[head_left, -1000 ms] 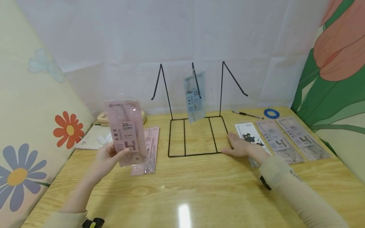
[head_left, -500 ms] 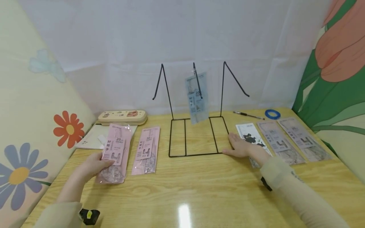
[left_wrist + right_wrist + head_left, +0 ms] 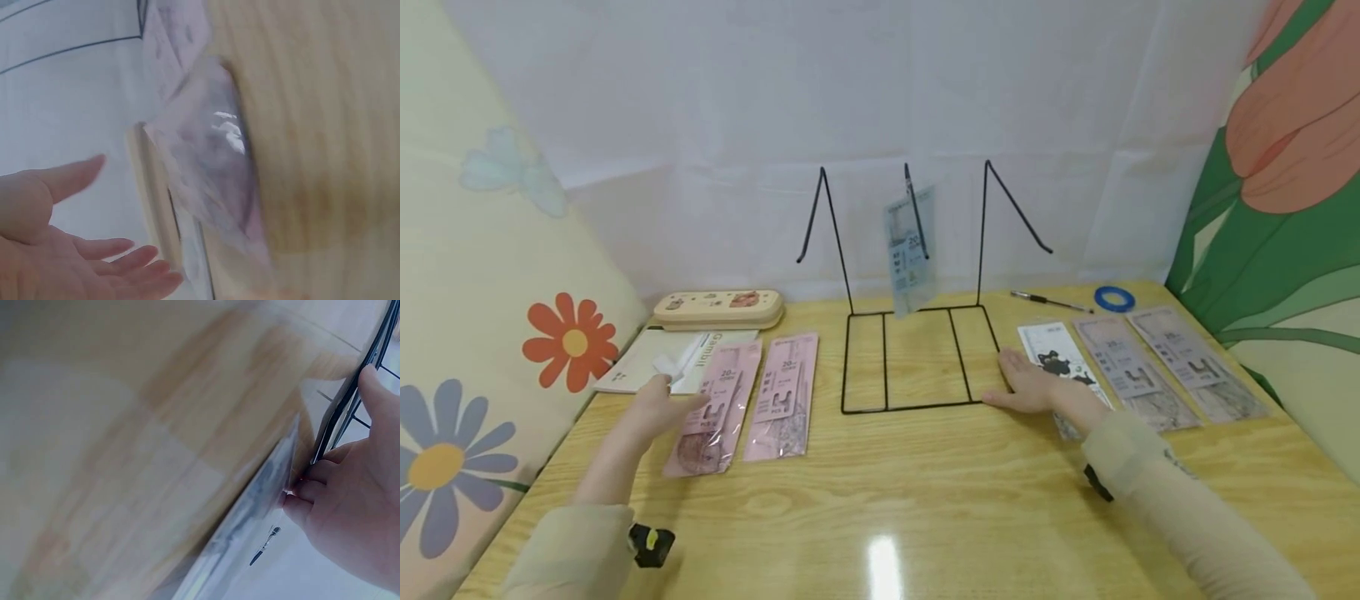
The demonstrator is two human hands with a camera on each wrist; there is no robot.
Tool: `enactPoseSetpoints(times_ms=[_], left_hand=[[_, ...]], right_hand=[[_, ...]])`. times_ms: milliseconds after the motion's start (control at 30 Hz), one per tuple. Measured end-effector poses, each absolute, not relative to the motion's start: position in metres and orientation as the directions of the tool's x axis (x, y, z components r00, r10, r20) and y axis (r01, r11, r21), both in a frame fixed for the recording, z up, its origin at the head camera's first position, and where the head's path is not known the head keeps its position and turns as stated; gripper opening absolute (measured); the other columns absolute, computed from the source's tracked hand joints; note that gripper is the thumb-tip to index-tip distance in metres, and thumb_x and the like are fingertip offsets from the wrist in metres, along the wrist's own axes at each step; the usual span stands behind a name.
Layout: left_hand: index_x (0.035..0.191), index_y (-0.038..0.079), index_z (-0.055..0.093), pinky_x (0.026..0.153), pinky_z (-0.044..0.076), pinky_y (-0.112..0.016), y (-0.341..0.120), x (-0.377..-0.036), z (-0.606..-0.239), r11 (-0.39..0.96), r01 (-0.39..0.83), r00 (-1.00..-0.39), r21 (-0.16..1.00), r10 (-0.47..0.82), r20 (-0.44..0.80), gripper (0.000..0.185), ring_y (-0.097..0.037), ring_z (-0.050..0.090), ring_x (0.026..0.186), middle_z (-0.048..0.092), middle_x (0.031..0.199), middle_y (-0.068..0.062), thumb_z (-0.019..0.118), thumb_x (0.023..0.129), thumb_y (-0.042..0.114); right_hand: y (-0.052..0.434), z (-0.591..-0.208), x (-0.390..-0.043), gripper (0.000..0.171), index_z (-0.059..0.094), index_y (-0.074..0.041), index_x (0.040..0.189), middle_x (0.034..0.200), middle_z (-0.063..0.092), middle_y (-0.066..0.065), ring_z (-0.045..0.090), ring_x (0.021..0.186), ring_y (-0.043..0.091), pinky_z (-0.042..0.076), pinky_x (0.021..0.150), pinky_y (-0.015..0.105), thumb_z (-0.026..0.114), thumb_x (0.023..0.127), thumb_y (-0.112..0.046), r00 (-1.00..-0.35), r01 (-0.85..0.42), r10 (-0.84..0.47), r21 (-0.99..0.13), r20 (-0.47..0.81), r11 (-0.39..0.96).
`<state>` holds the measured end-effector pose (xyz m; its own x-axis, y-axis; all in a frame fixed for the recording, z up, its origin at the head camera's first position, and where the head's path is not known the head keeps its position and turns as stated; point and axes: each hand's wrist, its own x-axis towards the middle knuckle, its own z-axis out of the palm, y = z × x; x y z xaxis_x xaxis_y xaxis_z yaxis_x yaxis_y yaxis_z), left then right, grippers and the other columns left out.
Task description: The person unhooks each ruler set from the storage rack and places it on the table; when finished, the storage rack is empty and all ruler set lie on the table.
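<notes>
Left hand (image 3: 651, 406) hangs just left of a pink ruler pack (image 3: 715, 406), fingers straight and relaxed, gripping nothing; wrist cam shows the open palm (image 3: 56, 250) beside the pack (image 3: 206, 181), contact w/ it unclear. Pack lies flat on the wooden table (image 3: 880, 500), top end overlapping a white booklet (image 3: 651, 362). Second pink pack (image 3: 784, 396) lies just beside it on the right, nearly parallel.

Right hand (image 3: 1030, 387) lies flat on the table, fingers extended, thumb side against the front right corner of the black wire rack (image 3: 917, 358); right wrist view shows fingertips (image 3: 375, 381) touching the wire.

Rack stands mid-table w/ three slanted hooks; a blue-grey pack (image 3: 912, 260) hangs from the middle hook, other two hooks bare. Btw. left hand and rack: only the two pink packs.

Right of rack: a card w/ black cat print (image 3: 1060, 362), partly under the right wrist, then two grey packs (image 3: 1131, 371) (image 3: 1195, 371) side by side. Behind them a pen (image 3: 1048, 300) and a blue tape ring (image 3: 1114, 298). Back left: beige pencil case (image 3: 718, 308) near the wall.
</notes>
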<state>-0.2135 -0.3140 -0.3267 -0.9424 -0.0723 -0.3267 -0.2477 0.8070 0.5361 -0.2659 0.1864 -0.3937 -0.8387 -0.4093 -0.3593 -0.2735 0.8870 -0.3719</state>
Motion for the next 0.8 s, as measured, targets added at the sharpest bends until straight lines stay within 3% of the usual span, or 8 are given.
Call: enactPoseSetpoints(times_ms=[167, 300, 600, 800], left_hand=[[0.146, -0.011, -0.005, 0.106, 0.020, -0.070, -0.290, -0.220, -0.320, 0.801, -0.122, -0.988, 0.586, -0.039, -0.151, 0.094, -0.059, 0.010, 0.133, 0.004, 0.148, -0.040, 0.039, 0.095, 0.056], [0.149, -0.004, 0.004, 0.107, 0.019, -0.069, -0.274, -0.230, -0.323, 0.786, -0.030, -0.999, 0.618, -0.012, -0.033, 0.087, -0.057, 0.012, 0.135, 0.009, 0.151, -0.034, 0.040, 0.095, 0.055], [0.152, 0.007, 0.006, 0.112, 0.018, -0.062, -0.231, -0.259, -0.327, 0.748, 0.066, -0.998, 0.660, 0.053, 0.039, 0.086, -0.048, 0.015, 0.140, 0.011, 0.156, -0.024, 0.050, 0.093, 0.052], [0.152, 0.007, 0.008, 0.117, 0.015, -0.055, -0.204, -0.281, -0.328, 0.688, 0.128, -0.991, 0.714, 0.114, 0.068, 0.084, -0.039, 0.012, 0.144, 0.012, 0.158, -0.018, 0.053, 0.093, 0.048]], right_hand=[[0.186, -0.393, -0.266, 0.093, -0.003, 0.010, 0.146, 0.154, -0.007, 0.029, -0.004, 0.144, 0.042, 0.005, 0.119, 0.052, 0.039, 0.095, -0.056, -0.840, -0.277, -0.409, -0.368, -0.357, 0.888], [0.186, -0.394, -0.265, 0.093, -0.003, 0.010, 0.146, 0.154, -0.007, 0.029, -0.004, 0.143, 0.043, 0.004, 0.119, 0.052, 0.040, 0.095, -0.055, -0.839, -0.281, -0.415, -0.372, -0.353, 0.885], [0.187, -0.396, -0.266, 0.093, -0.003, 0.010, 0.146, 0.154, -0.007, 0.029, -0.003, 0.144, 0.042, 0.004, 0.119, 0.052, 0.040, 0.096, -0.054, -0.842, -0.271, -0.402, -0.362, -0.360, 0.892], [0.186, -0.396, -0.267, 0.092, -0.004, 0.009, 0.146, 0.154, -0.008, 0.028, -0.004, 0.144, 0.041, 0.005, 0.119, 0.051, 0.040, 0.096, -0.054, -0.840, -0.272, -0.403, -0.361, -0.363, 0.892]])
